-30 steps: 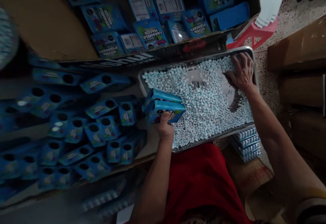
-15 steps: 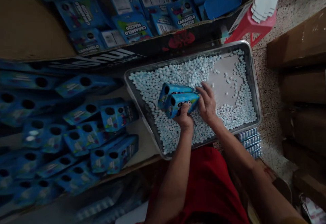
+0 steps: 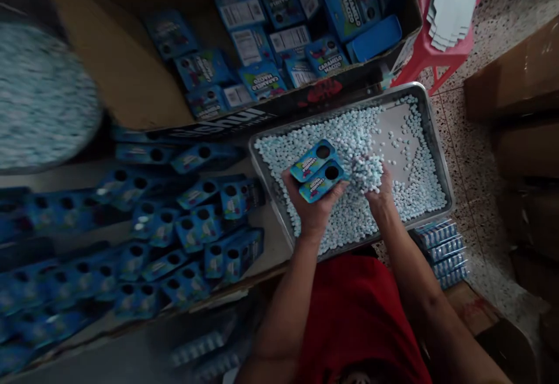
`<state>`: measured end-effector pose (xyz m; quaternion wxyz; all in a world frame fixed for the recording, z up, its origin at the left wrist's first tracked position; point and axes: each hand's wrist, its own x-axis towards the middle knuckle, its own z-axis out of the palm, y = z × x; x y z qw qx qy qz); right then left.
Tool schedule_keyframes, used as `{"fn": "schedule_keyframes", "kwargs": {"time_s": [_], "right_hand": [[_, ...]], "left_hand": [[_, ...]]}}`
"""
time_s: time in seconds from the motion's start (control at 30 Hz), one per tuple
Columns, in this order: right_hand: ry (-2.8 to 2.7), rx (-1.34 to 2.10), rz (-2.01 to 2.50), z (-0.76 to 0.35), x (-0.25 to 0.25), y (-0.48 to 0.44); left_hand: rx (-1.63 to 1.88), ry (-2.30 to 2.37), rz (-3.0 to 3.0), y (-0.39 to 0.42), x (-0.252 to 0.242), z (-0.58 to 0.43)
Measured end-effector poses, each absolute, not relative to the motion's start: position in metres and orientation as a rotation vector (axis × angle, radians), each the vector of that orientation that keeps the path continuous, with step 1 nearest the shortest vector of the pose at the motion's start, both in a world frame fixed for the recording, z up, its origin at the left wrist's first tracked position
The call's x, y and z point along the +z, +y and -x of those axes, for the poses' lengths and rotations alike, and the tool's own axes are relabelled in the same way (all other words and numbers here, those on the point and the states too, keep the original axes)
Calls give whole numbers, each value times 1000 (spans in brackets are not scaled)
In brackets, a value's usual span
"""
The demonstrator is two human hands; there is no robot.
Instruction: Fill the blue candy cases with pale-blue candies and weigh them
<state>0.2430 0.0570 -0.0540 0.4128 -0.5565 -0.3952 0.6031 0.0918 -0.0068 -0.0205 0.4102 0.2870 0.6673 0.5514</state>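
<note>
Two blue candy boxes (image 3: 318,171) are held side by side in my left hand (image 3: 313,212), their round dark holes facing up. My right hand (image 3: 382,189) cups a heap of small pale-blue candies (image 3: 367,172) just right of the boxes. Part of its palm and fingers is hidden under the heap. Both hands are over a metal tray (image 3: 449,198) spread with the same candies, thickest at the left and middle. Toward the tray's upper right a patch of bare bottom shows, with a few scattered candies.
Left of the tray, rows of blue boxes with round holes (image 3: 203,221) stand on the table. Behind it is a cardboard carton (image 3: 131,113) holding more boxes. A round container of candies (image 3: 39,99) sits far left. A red stool (image 3: 458,43) bears white card pieces; cartons line the right.
My left hand has turned the two boxes so their holes face up and toward the right. My right hand has left the boxes and now holds scooped candies. The view has shifted left.
</note>
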Motion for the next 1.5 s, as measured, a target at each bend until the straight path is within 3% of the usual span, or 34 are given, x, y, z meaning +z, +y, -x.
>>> {"fn": "schedule_keyframes", "kwargs": {"time_s": [0.13, 0.33, 0.57, 0.7, 1.1, 1.5], "right_hand": [[-514, 1558, 1297, -246, -20, 43], [-689, 1500, 1267, -213, 21, 39], [-305, 1551, 977, -183, 32, 48], [-413, 1526, 948, -178, 29, 58], [-719, 1421, 1007, -173, 40, 59], [-1193, 1458, 945, -179, 49, 17]], "left_hand": [[1320, 1830, -979, -7, -36, -46], [1172, 1679, -1396, -16, -49, -34], [1022, 1717, -1754, -14, -46, -18], [1034, 1631, -1857, -12, -48, -15], [1209, 1365, -1810, -6, -48, -15], [1182, 1524, -1391, -22, -41, -30]]}}
